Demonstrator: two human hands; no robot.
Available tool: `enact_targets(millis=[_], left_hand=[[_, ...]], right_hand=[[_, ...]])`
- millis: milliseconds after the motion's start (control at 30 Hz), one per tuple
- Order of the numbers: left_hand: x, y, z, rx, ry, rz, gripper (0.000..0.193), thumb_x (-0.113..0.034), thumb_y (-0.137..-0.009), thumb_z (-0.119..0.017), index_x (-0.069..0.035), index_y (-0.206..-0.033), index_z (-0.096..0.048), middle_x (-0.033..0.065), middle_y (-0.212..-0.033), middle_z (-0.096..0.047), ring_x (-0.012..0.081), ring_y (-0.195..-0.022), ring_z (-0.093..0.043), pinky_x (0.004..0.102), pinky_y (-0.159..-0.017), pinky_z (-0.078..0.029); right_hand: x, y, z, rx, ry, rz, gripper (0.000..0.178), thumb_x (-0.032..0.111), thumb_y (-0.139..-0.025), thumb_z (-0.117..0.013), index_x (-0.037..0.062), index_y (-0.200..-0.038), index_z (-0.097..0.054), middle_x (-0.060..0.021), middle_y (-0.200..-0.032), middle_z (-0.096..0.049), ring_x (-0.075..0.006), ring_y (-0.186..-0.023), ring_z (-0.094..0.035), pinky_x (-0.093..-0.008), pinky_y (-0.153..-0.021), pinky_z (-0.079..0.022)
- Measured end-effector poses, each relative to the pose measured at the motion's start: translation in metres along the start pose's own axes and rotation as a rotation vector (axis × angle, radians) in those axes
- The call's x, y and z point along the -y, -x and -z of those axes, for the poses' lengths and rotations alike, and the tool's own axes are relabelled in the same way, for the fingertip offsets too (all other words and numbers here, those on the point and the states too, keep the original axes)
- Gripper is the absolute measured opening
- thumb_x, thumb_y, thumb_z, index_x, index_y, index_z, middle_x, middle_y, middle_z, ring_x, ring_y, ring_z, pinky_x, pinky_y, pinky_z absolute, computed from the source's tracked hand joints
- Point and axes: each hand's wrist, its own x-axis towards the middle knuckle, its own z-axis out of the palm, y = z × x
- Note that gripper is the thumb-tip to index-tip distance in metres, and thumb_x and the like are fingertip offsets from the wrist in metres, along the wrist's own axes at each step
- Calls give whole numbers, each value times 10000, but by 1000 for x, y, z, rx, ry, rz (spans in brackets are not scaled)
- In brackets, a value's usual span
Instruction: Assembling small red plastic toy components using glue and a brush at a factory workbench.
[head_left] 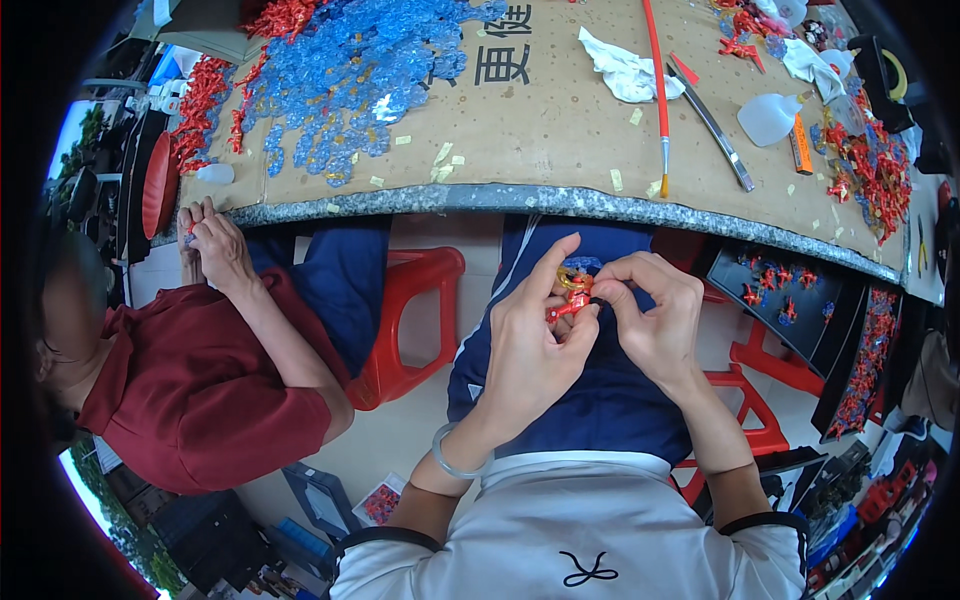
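Note:
Over my lap, my left hand (535, 345) grips a small red plastic toy figure (575, 298) with gold and clear blue parts on its upper side. The thumb presses it from below, and one finger points up, away from it. My right hand (660, 315) meets the figure's right side with thumb and forefinger pinched together. A tiny dark spot shows at those fingertips; what they hold is too small to make out. Both hands are just in front of the table edge.
A cardboard-covered table (540, 130) carries a heap of clear blue parts (350, 75), red pieces (870, 165), a red-handled brush (660, 110), a cutter knife (715, 130) and a squeeze bottle (768, 118). A co-worker (210, 390) sits at left; a black tray (765, 300) holds figures at right.

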Motion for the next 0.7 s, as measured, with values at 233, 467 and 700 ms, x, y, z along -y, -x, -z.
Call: enact_targets(millis=[233, 467, 700], left_hand=[[-2, 0, -1, 17, 148, 66, 482, 121, -782, -563, 41, -1250, -485, 65, -907, -566, 43, -685, -562, 169, -525, -476], [0, -1, -4, -48, 103, -3, 480, 115, -781, -571, 38, -1248, -491, 73, -917, -582, 53, -692, -570, 182, -541, -488], [0, 1, -8, -227, -386, -177, 479, 66, -742, -604, 20, -1214, -535, 110, -776, -615, 122, -622, -595, 238, -538, -484]], right_hand=[[-5, 8, -13, -62, -285, -274, 27, -44, -741, -616, -58, -751, -637, -103, -680, -651, -116, -555, -548, -240, -531, -425], [-5, 5, -10, -35, -341, -275, 46, -15, -749, -646, -57, -766, -644, -102, -700, -656, -132, -573, -559, -248, -546, -439], [3, -10, 4, 180, -82, -57, 128, 64, -720, -702, -38, -785, -662, -147, -720, -639, -272, -615, -613, -312, -560, -476]])
